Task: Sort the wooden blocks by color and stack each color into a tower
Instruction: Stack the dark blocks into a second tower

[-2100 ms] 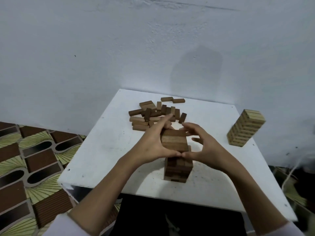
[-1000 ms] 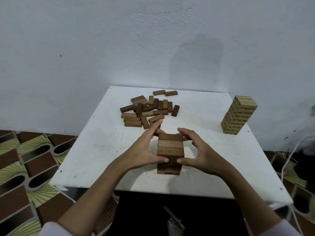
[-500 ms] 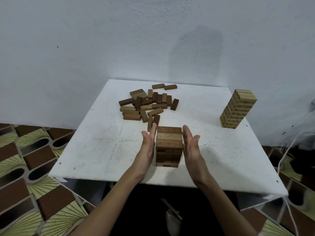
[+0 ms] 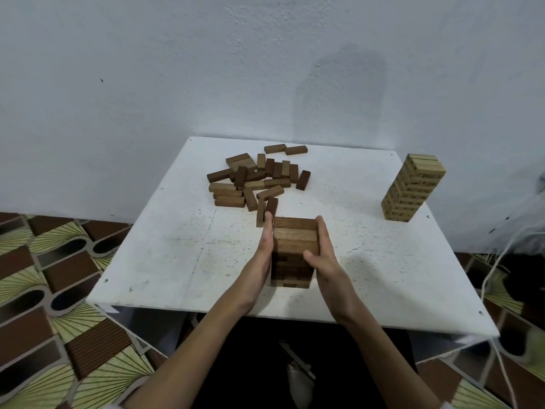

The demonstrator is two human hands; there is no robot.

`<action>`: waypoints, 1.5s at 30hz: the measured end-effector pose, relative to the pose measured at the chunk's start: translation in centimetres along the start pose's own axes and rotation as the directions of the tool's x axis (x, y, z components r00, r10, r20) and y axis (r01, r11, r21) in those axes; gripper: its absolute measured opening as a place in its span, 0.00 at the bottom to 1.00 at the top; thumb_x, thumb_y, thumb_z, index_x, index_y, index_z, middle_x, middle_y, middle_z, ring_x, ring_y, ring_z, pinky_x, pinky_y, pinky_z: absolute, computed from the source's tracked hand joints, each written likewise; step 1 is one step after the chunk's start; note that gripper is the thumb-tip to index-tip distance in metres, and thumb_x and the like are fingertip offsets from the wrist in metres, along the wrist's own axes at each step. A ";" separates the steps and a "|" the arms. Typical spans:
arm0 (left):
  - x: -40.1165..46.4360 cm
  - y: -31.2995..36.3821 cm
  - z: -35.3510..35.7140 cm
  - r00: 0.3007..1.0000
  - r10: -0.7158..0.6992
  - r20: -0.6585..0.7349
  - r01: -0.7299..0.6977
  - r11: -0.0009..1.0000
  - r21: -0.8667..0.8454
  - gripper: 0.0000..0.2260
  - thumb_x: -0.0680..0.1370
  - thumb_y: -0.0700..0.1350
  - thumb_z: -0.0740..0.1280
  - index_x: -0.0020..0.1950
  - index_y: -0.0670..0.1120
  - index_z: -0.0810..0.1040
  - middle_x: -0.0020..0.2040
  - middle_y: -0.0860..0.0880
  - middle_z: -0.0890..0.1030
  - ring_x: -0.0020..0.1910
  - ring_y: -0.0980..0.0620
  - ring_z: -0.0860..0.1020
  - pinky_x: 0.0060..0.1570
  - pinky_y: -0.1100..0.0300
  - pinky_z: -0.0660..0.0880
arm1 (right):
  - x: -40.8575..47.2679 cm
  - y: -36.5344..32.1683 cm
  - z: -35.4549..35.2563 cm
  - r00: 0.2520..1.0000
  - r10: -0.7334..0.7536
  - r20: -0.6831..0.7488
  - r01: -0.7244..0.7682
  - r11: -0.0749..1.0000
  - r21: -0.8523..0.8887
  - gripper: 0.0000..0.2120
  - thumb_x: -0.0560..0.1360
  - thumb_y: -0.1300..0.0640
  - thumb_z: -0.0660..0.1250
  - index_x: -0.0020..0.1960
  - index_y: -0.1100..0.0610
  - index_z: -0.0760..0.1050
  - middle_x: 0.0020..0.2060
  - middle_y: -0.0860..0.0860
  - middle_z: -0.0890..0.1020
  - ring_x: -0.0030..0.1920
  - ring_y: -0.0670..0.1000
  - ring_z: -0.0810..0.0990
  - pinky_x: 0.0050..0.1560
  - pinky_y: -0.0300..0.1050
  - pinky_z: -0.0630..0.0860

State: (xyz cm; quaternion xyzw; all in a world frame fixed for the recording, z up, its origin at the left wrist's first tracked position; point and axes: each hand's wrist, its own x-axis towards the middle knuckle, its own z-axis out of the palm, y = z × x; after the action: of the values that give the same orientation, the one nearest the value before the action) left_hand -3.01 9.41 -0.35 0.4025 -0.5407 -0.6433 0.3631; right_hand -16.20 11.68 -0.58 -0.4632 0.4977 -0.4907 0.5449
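Note:
A brown block tower stands near the front middle of the white table. My left hand lies flat against its left side, fingers straight. On the tower's right side my right hand presses with straight fingers, its thumb touching the front face. A loose pile of brown blocks lies behind the tower. At the table's right edge stands a tall light-coloured block tower.
A pale wall rises right behind the table. Patterned floor tiles show on the left, and white cords hang off the table's right side. Two blocks lie apart at the back.
My hands went from curling over the tower's top to straight palms, then closed in against its two sides. The view has pulled back from the table.

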 end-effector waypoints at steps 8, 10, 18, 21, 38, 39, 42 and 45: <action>0.4 -1.1 -0.3 0.998 0.056 0.028 -0.055 0.998 -0.035 0.32 0.73 0.59 0.50 0.76 0.57 0.48 0.70 0.59 0.62 0.63 0.68 0.66 0.53 0.77 0.67 | 0.0 0.7 -0.3 0.999 -0.002 0.050 0.003 1.000 -0.007 0.45 0.63 0.60 0.58 0.76 0.46 0.44 0.66 0.48 0.67 0.58 0.42 0.74 0.44 0.31 0.75; 0.5 -1.2 -0.4 0.998 0.052 0.029 -0.051 0.997 -0.051 0.32 0.73 0.57 0.51 0.77 0.57 0.47 0.72 0.56 0.61 0.63 0.68 0.66 0.53 0.77 0.68 | 0.2 0.9 -0.3 0.999 0.002 0.044 0.000 0.999 -0.035 0.44 0.64 0.59 0.58 0.76 0.45 0.44 0.66 0.46 0.68 0.58 0.41 0.74 0.46 0.32 0.75; 1.2 -1.5 -0.1 0.999 0.035 0.012 -0.035 0.999 0.009 0.35 0.75 0.41 0.58 0.77 0.57 0.45 0.71 0.50 0.63 0.56 0.63 0.71 0.45 0.77 0.70 | 0.0 1.1 -0.4 1.000 -0.001 0.022 0.003 0.996 -0.092 0.39 0.68 0.55 0.54 0.75 0.41 0.44 0.63 0.39 0.66 0.61 0.38 0.70 0.57 0.35 0.70; 1.3 -1.6 -0.2 1.000 0.016 -0.015 -0.016 0.999 0.031 0.31 0.81 0.34 0.52 0.76 0.58 0.44 0.71 0.51 0.63 0.55 0.63 0.70 0.44 0.78 0.69 | 0.0 1.0 -0.3 1.000 -0.003 0.002 0.004 0.994 -0.109 0.38 0.68 0.55 0.53 0.75 0.40 0.44 0.66 0.40 0.65 0.63 0.39 0.69 0.62 0.38 0.69; -0.1 -1.2 -0.7 0.992 0.104 -0.078 -0.099 0.993 0.057 0.24 0.82 0.53 0.54 0.77 0.51 0.54 0.72 0.60 0.57 0.67 0.69 0.59 0.50 0.86 0.59 | 0.0 0.0 -0.3 0.996 -0.051 -0.073 0.049 0.999 -0.022 0.48 0.57 0.62 0.56 0.76 0.49 0.47 0.74 0.45 0.56 0.71 0.46 0.61 0.66 0.40 0.66; -0.2 -1.2 -0.9 0.987 0.113 -0.117 -0.098 0.987 0.127 0.21 0.83 0.54 0.51 0.75 0.52 0.57 0.70 0.61 0.57 0.67 0.67 0.56 0.49 0.88 0.56 | 0.0 -0.2 -0.3 0.993 -0.061 -0.096 0.058 0.998 -0.039 0.48 0.57 0.62 0.56 0.76 0.50 0.47 0.75 0.45 0.53 0.73 0.46 0.56 0.68 0.40 0.61; 0.2 -0.9 -2.0 0.984 0.139 -0.113 -0.134 0.990 0.049 0.19 0.81 0.59 0.51 0.72 0.58 0.59 0.69 0.66 0.60 0.70 0.67 0.54 0.59 0.82 0.54 | -0.1 -0.9 -0.4 0.980 -0.114 -0.164 0.099 0.990 -0.101 0.47 0.58 0.63 0.56 0.76 0.50 0.48 0.76 0.45 0.53 0.74 0.43 0.52 0.70 0.38 0.55; 0.8 -0.9 -3.6 0.983 0.152 -0.103 -0.155 0.988 -0.025 0.27 0.76 0.63 0.51 0.75 0.59 0.55 0.76 0.61 0.56 0.74 0.64 0.53 0.71 0.62 0.49 | 0.1 -2.1 -0.3 0.955 -0.197 -0.221 0.177 0.978 -0.110 0.43 0.60 0.62 0.57 0.75 0.51 0.52 0.75 0.46 0.57 0.74 0.43 0.55 0.72 0.41 0.53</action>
State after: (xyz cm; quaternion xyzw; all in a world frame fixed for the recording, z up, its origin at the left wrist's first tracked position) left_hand -0.08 7.41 -1.67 0.3855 -0.5403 -0.6011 0.4452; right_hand -16.69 11.40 1.50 -0.4719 0.5328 -0.5679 0.4135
